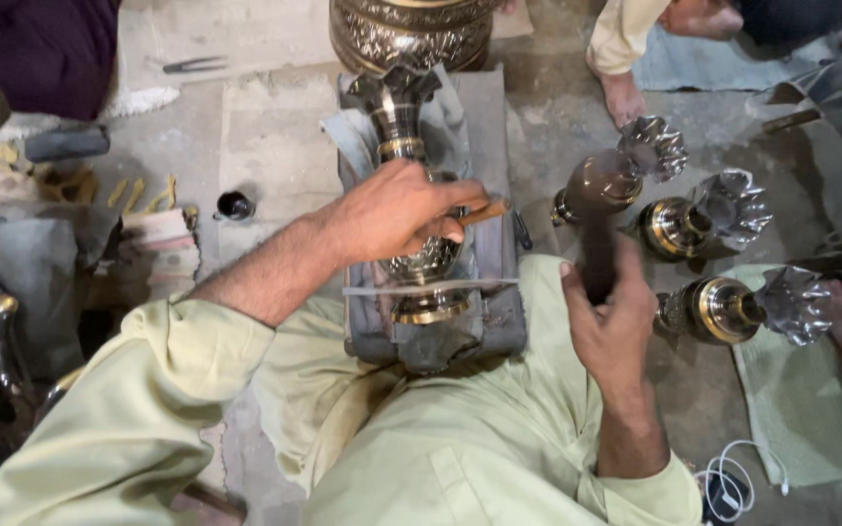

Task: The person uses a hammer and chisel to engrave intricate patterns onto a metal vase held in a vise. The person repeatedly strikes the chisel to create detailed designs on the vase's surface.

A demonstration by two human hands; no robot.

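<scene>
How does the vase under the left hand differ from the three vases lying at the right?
The vase on the padded block lies lengthwise away from the person, pinned under the left hand; the three vases at the right lie sideways on the floor, untouched. Its mouth points away; theirs flare rightward. All share dark metal bodies with gold bands and scalloped mouths.

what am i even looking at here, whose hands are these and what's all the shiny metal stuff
This is one picture from a camera worn on a person's head, looking down at their own arms and lap. Their left hand presses a thin wooden-handled tool against an ornate metal vase lying on a grey padded rest. Their right hand grips the dark handle of a hammer, raised. On the concrete floor to the right lie three similar vases with fluted mouths. Another person's foot shows at the top.
</scene>
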